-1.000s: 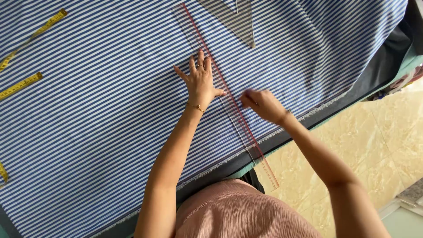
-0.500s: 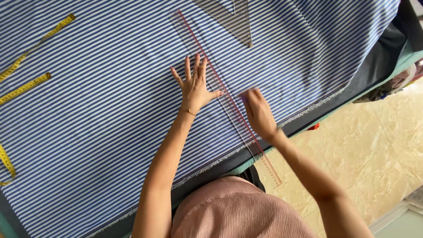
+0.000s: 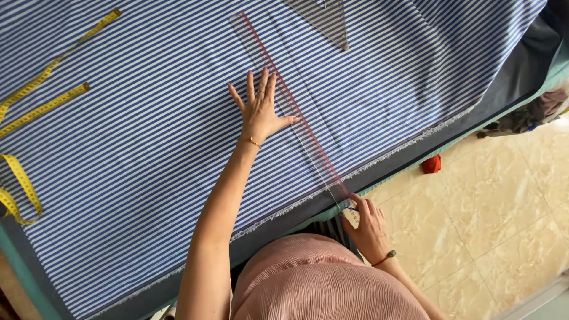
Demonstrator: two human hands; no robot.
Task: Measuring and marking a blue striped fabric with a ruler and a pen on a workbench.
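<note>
Blue-and-white striped fabric (image 3: 148, 148) is spread over a table. A long clear ruler (image 3: 296, 115) with a red edge lies on it, running from the top middle down to the fabric's near edge. My left hand (image 3: 261, 109) lies flat with fingers spread, pressing the ruler's middle against the cloth. My right hand (image 3: 367, 225) sits at the ruler's near end by the fabric's frayed edge, fingers pinched on a small blue marking tool (image 3: 351, 208) that is mostly hidden.
A yellow tape measure (image 3: 35, 104) loops across the left of the fabric. A clear triangular ruler (image 3: 326, 21) lies at the top. Beige floor tiles (image 3: 492, 219) show on the right, with a small red object (image 3: 431, 164) and crumpled cloth (image 3: 533, 112) beside the table's edge.
My right hand has slid down along the ruler from its middle to its near end at the fabric's edge. My left hand has stayed pressed on the ruler.
</note>
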